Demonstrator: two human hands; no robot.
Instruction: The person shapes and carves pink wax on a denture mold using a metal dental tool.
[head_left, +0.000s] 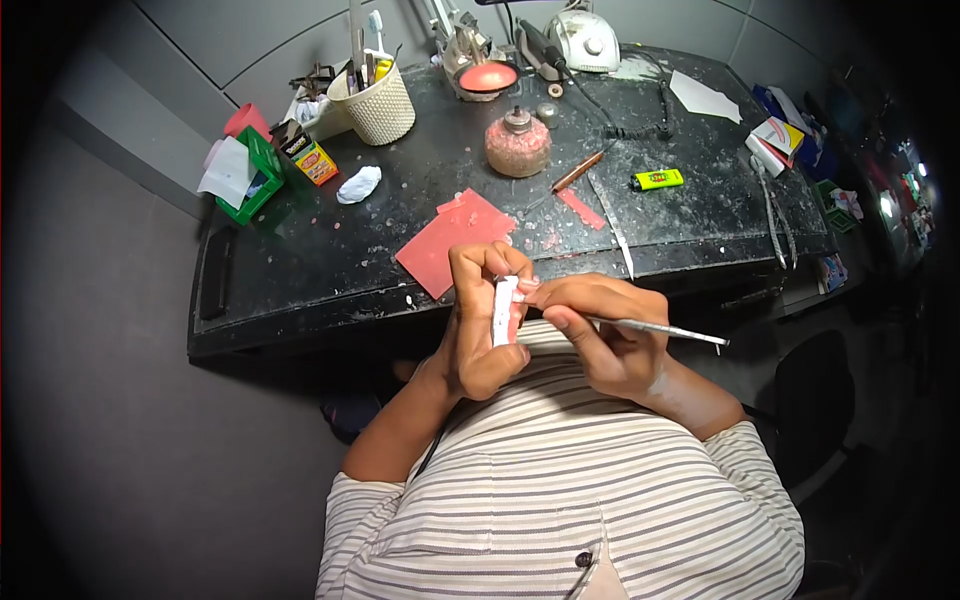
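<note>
My left hand (468, 335) is closed around a white plaster dental cast (502, 318) with pink wax along its right side, held upright just off the table's front edge. In my right hand (625, 335) is a thin metal wax carver (680, 331), gripped like a pen. Its rear end points right, while its working tip is hidden by my fingers near the cast. The right fingertips meet the upper part of the cast. Just beyond my left hand, a pink wax sheet (440, 250) lies flat on the table.
On the black worktable (330, 270) are a spirit lamp (518, 150), a brown-handled knife (578, 172), a wax strip (580, 209), a metal spatula (613, 225) and a yellow-green lighter (657, 179). A tool cup (378, 108) and green box (262, 180) stand left, long metal tongs (778, 220) right.
</note>
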